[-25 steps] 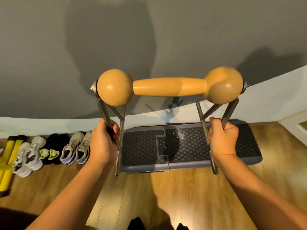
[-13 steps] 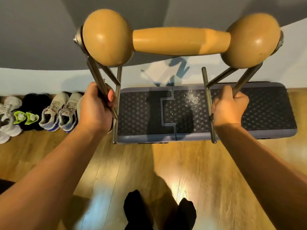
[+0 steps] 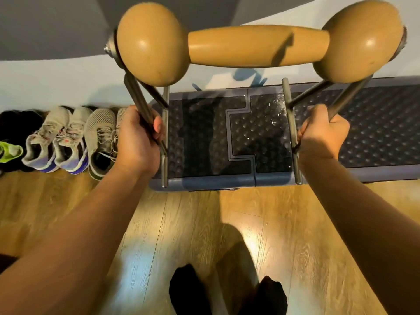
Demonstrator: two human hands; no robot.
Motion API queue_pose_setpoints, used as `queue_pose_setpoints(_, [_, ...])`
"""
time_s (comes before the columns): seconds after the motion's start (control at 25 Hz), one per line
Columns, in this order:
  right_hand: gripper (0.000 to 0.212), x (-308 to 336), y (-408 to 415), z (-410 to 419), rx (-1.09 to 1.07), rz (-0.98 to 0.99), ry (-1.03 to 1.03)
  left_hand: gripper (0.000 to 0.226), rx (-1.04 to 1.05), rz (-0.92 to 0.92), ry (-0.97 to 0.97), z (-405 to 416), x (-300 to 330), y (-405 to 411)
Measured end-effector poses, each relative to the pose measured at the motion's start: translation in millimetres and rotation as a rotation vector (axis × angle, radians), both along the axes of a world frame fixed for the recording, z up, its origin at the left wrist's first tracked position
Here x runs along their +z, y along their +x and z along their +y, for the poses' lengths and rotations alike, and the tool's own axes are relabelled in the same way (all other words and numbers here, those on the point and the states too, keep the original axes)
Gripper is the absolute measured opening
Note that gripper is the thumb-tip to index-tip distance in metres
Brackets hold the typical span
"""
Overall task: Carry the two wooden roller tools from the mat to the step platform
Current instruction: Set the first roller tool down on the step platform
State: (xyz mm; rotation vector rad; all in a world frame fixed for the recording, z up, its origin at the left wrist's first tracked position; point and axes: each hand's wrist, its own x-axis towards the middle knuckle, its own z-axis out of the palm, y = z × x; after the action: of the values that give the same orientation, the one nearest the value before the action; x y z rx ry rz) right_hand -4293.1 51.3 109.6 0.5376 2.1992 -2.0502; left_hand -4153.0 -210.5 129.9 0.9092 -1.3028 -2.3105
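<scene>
A wooden roller tool [image 3: 256, 45], a thick honey-coloured bar with a bulb at each end on a grey metal frame, hangs in the air in front of me. My left hand [image 3: 137, 142] is closed around the frame's left struts, and my right hand [image 3: 321, 135] grips the right struts. Below and behind the frame lies the step platform [image 3: 375, 142], dark and studded with a blue-grey rim, pushed against the wall. The frame's lower bars hang over the platform's front part. A second roller tool and the mat are out of view.
Several shoes [image 3: 68, 142] line the wall to the left of the platform. Wooden floor [image 3: 204, 223] stretches between me and the platform. My feet in black socks [image 3: 227, 292] stand at the bottom edge. A pale skirting and grey wall [image 3: 45, 26] close off the back.
The platform and shoes have grown larger and nearer. The roller has risen toward the top of the view and looms bigger. Both hands keep the same grip.
</scene>
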Motion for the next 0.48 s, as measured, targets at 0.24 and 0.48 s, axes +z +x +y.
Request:
queue_pose_setpoints(0.24, [0.030, -22, -4, -2, 0.033, 0.020, -0.019, 0.045, 0.070, -0.035, -0.024, 0, -26, -10])
queue_pose_setpoints(0.48, [0.038, -41, -10, 0, -0.009, -0.038, -0.015, 0.039, 0.141, -0.081, -0.018, 6, -48, -12])
